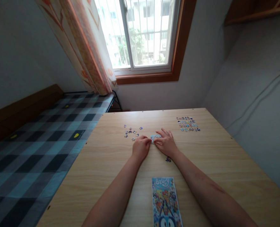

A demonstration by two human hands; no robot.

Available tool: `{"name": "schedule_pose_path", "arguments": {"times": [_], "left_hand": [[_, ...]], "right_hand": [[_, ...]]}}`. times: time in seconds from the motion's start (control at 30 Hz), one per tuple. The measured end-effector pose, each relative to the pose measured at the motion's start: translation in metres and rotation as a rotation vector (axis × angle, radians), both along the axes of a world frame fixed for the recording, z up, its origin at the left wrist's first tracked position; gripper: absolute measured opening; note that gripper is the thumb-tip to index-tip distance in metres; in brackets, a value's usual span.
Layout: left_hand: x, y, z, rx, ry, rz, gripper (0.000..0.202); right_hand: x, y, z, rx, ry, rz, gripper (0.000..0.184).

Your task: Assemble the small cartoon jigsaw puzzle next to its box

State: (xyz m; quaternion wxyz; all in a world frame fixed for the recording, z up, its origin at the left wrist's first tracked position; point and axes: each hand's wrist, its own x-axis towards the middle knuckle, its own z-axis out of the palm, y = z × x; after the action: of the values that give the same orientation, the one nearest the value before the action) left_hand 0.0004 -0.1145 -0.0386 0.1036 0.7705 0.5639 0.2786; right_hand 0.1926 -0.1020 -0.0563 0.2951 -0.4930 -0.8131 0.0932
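A small partly joined jigsaw puzzle lies on the wooden table between my two hands. My left hand is at its left edge, thumb and fingers pinched together on what looks like a puzzle piece, mostly hidden by the fingertips. Lying over the joined section, my right hand has its fingers spread, with the lower fingertips touching the puzzle near its left side. Loose puzzle pieces are scattered just left of my left hand. A few darker pieces lie beside my right wrist.
Several rows of puzzle pieces are laid out at the back right of the table. A blue Bluey picture box or sheet lies between my forearms. A bed with a checked cover stands to the left, and a window is behind the table.
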Motion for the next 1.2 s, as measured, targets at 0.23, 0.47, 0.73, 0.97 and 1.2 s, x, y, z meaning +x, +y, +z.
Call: {"name": "schedule_pose_path", "arguments": {"times": [0.23, 0.47, 0.73, 0.97, 1.2], "left_hand": [[0.0000, -0.0008, 0.0011, -0.004, -0.002, 0.004, 0.015], [0.0013, -0.0006, 0.0028, -0.013, 0.022, 0.021, 0.014], [0.0040, -0.0016, 0.0060, -0.040, 0.048, 0.037, 0.014], [0.0021, -0.0011, 0.0041, -0.035, -0.021, 0.058, 0.019], [0.0015, -0.0011, 0.0041, -0.032, 0.010, -0.001, 0.017]], "right_hand": [[-0.0012, -0.0003, 0.0010, -0.013, 0.001, 0.006, 0.012], [-0.0016, -0.0004, 0.0026, -0.011, -0.014, 0.015, 0.013], [-0.0008, -0.0002, 0.0021, -0.019, -0.023, 0.025, 0.013], [-0.0005, -0.0015, 0.0034, -0.025, -0.003, 0.024, 0.022], [-0.0011, 0.0001, -0.0002, -0.026, -0.033, 0.044, 0.019]]}}
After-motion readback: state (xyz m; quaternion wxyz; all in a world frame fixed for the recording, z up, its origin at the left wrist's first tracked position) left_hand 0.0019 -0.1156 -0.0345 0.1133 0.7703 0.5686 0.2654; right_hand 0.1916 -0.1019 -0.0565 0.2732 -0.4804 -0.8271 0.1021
